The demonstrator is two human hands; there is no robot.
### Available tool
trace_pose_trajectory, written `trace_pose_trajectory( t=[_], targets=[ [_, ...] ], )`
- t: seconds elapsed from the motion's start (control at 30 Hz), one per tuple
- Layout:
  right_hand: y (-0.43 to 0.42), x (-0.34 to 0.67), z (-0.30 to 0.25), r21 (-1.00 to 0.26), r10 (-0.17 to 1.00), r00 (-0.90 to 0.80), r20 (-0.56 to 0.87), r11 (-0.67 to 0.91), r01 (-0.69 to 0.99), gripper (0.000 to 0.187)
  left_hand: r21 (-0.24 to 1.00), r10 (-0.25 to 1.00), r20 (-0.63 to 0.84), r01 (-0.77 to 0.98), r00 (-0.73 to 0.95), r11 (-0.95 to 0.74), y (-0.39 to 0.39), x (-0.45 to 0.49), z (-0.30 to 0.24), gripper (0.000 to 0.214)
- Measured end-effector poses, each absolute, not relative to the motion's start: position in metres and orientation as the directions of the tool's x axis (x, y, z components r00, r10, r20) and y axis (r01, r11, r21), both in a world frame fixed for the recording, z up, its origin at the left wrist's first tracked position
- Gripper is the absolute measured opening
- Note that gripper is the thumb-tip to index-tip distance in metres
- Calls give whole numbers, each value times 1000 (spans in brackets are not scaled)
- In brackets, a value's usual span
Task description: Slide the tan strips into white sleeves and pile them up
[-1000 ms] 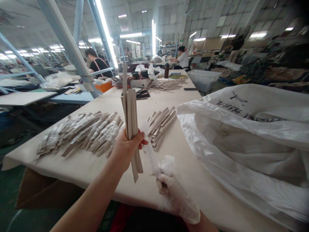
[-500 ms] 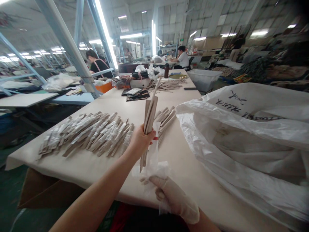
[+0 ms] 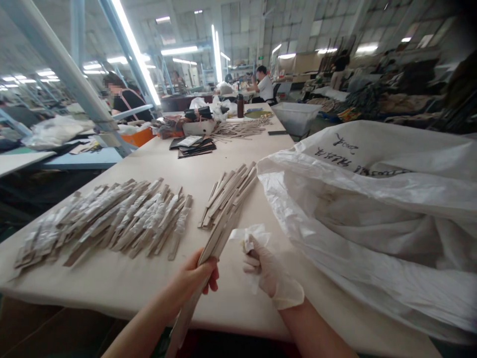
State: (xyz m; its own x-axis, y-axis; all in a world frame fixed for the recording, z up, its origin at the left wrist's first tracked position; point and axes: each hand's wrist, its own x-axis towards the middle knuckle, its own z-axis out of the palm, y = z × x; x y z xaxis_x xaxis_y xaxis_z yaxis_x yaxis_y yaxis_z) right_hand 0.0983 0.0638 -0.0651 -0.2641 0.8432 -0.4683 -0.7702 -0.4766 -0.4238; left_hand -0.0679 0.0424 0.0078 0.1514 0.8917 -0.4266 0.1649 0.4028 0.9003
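Note:
My left hand (image 3: pixel 197 274), bare, is closed round a sheaf of flat beige strips (image 3: pixel 218 242) that slants from the table's front edge up toward a loose pile. That pile of similar strips (image 3: pixel 231 191) lies just beyond, its near end partly covered by the sheaf. In a pale glove, my right hand (image 3: pixel 265 268) grips a crumpled piece of translucent white plastic film (image 3: pixel 257 231), held to the right of the sheaf and apart from it. To the left lies a row of strip bundles (image 3: pixel 122 219), several wound with white film.
A large white plastic bag (image 3: pixel 372 209) with handwriting gapes at the right. Farther back on the table (image 3: pixel 156 164) are dark flat packets (image 3: pixel 194 145), more loose strips (image 3: pixel 238 129) and a brown bottle (image 3: pixel 240 106). Co-workers sit beyond. A metal post (image 3: pixel 70 74) rises at the left.
My left hand has come down and nearer, tilting the sheaf from upright to slanting. The film has come away from the sheaf with my right hand, which rose slightly. The view has shifted right.

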Motion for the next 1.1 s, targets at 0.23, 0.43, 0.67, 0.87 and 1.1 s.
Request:
trace_pose_trajectory(
  t=[0.23,0.43,0.67,0.87,1.1],
  targets=[
    [66,93,-49,-509,892,-174,-418,-389,-768,25,808,792,-567,-37,228,589,15,-66,0,33],
    [65,101,-48,-564,910,-86,-406,-324,-760,35,744,720,-639,-21,271,668,0,-83,-2,39],
    [66,98,-51,-584,887,-100,-451,-378,-718,39,693,631,-653,-6,419,721,-9,-89,-4,38],
    [63,107,-48,-675,907,-142,-396,-392,-625,37,665,611,-677,-14,410,747,1,-88,-3,36],
    [56,104,-48,-882,953,-109,-282,-302,-362,35,728,687,-668,63,287,682,8,-83,-4,35]
  ],
)
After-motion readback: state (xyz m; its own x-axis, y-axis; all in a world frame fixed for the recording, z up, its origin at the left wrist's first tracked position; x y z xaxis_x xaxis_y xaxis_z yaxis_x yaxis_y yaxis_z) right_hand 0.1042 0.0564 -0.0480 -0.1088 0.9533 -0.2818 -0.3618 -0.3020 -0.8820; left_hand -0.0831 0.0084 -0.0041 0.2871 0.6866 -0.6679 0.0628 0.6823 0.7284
